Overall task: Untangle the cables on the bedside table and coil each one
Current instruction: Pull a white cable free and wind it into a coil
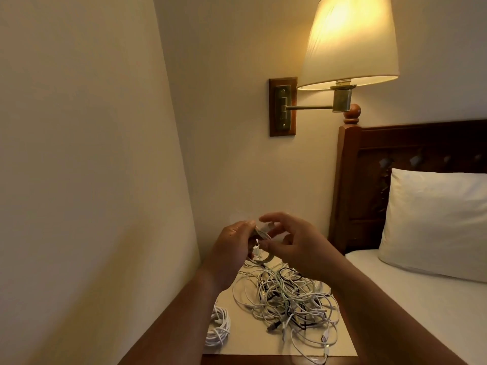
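Observation:
A tangled heap of white, grey and dark cables [290, 299] lies on the bedside table [263, 350]. A coiled white cable [218, 329] rests at the table's left, partly behind my left forearm. Above the heap, my left hand [234, 241] grips a small coil of white cable [263, 246]. My right hand [292, 242] pinches the same coil from the right, index finger arched over its top. The coil's lower loop hangs between my hands.
The table stands in a corner, with a wall on the left and behind. A bed with a white pillow [434, 222] and a dark wooden headboard [411, 154] borders it on the right. A lit wall lamp [350, 43] hangs overhead.

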